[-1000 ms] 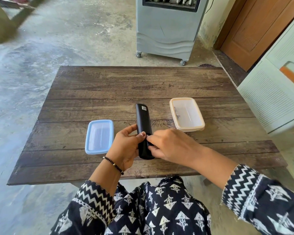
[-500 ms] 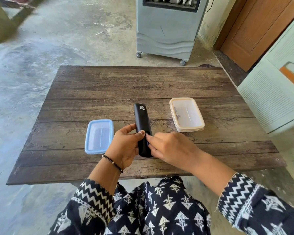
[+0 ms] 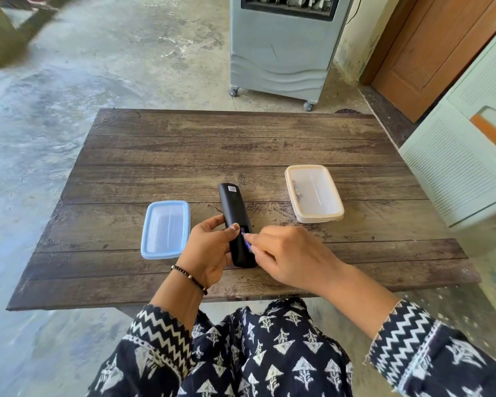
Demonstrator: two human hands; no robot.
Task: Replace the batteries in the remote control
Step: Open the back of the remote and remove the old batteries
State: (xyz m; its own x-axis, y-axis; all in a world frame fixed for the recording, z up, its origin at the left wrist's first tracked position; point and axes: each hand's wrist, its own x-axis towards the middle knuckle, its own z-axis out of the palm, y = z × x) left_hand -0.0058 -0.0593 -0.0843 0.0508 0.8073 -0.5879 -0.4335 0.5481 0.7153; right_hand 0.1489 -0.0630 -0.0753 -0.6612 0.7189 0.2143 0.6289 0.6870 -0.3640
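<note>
A black remote control (image 3: 233,207) lies back-up near the front middle of the wooden table (image 3: 241,144), a small white sticker at its far end. My left hand (image 3: 209,247) grips its near half from the left, thumb on top. My right hand (image 3: 287,259) comes in from the right, fingertips pinched at the open battery compartment, where a purple-blue battery (image 3: 244,234) shows. Whether the fingers hold the battery I cannot tell. No cover is visible.
A blue-lidded plastic box (image 3: 165,229) sits left of the remote. A box with a cream lid (image 3: 314,193) sits to the right. Beyond the table stands a grey air cooler (image 3: 281,47) on wheels. A pale cabinet (image 3: 464,167) is at the right.
The remote has swung slightly, its far end now further left. My right fingertips have drawn back a little, and the purple-blue battery now shows in the compartment.
</note>
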